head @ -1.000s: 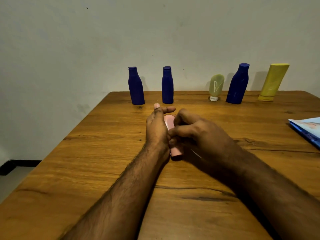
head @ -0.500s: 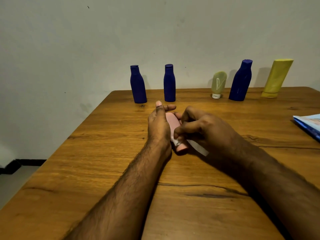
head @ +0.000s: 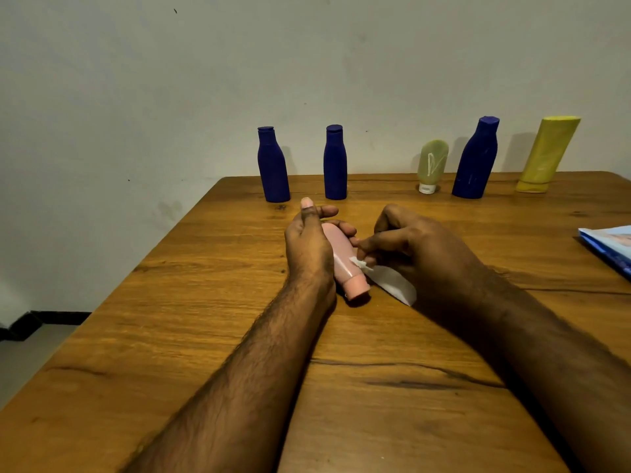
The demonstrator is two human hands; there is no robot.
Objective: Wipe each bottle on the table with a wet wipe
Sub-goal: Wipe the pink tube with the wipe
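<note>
With your left hand (head: 309,247) cradling the pink bottle (head: 341,259) just above the counter (head: 211,302) and right-hand fingers (head: 370,245) pinching the wet wipe (head: 389,283), excess wiping pressure could slip the bottle free.

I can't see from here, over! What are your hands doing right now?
Left hand holds pink bottle. Right hand pinches wet wipe against it. Nothing in the way.

We see the left hand (head: 309,247) cupped round the small pink plastic bottle (head: 341,257); just right of it, the right hand (head: 409,247) pinches a white wet wipe (head: 389,281).
</note>
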